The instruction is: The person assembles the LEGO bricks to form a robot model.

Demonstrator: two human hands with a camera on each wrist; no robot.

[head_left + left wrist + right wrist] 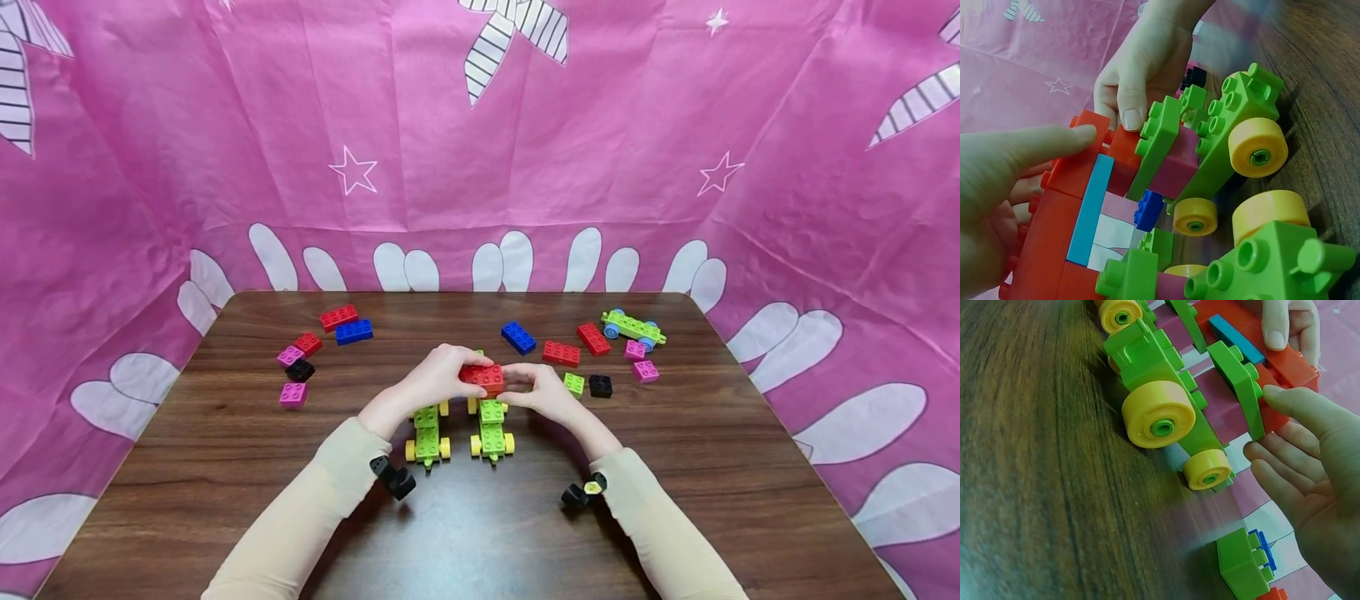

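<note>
- Location: the block assembly, topped by joined red bricks (pixel 486 379), is near the middle of the wooden table (pixel 247 492), in front of the person. Two green wheeled bases (pixel 492 440) stand side by side under it, on yellow wheels (pixel 1259 148); whether every wheel touches the wood cannot be told.
- Construction: on the right-hand base a pink brick (pixel 1175 161) carries a green brick (pixel 1160 147), with red above; a thin light-blue plate (pixel 1091 209) lies along the red span.
- Left hand (pixel 444 373): partly closed, thumb on one face of the red bricks and fingers behind, pinching them.
- Right hand (pixel 546 390): half closed, thumb against the red end near the green brick, index finger around the far side in a light pinch; the lower fingers spread free. Pressure cannot be told.
- Handling, as judged: light, rigid plastic, unlikely to break; smooth sides may slip, while studs give purchase. The stud joints are the probable weak points, and the wheels may roll under a sideways push.
- Recommended hold: thumb and fingers on opposite flat sides of the red bricks, directly above the uprights, pressing straight down; any lifting is better supported from the green wheeled bases.
</note>
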